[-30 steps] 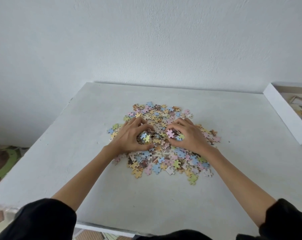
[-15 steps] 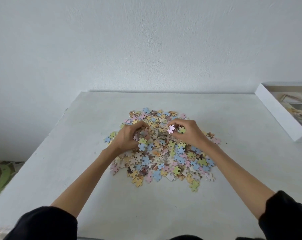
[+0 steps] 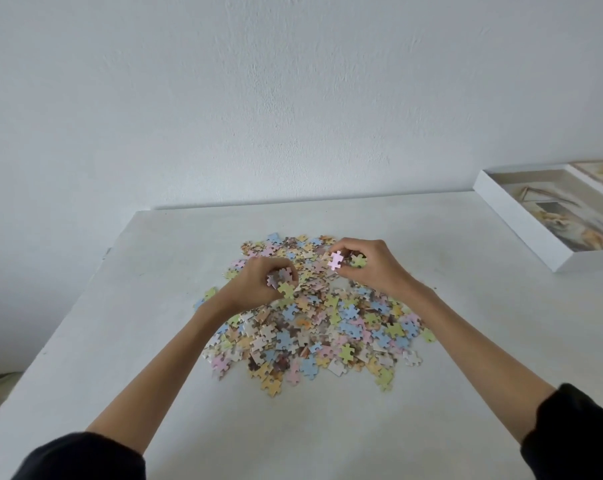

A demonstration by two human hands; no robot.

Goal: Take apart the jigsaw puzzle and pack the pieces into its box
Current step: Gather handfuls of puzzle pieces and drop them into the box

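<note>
— Two handfuls so far? Where's everything sitting, from the head view?

— My left hand (image 3: pixel 263 284) is curled tight round a clump of pieces (image 3: pixel 282 279); my right hand (image 3: pixel 371 266) pinches a pink piece (image 3: pixel 336 260) and a green one. The loose pile (image 3: pixel 322 323) lies mid-table (image 3: pixel 120 341), the box (image 3: pixel 521 220) well apart, far right.

— Best way?

— I think: cup fingers underneath, carry low, release inside the box walls.

You're working in soft, even daylight; the pale surface (image 3: pixel 154 306) shows only faint shadows. Wide-angle bending curves its edges, and detail is slightly soft throughout, without glare.
</note>
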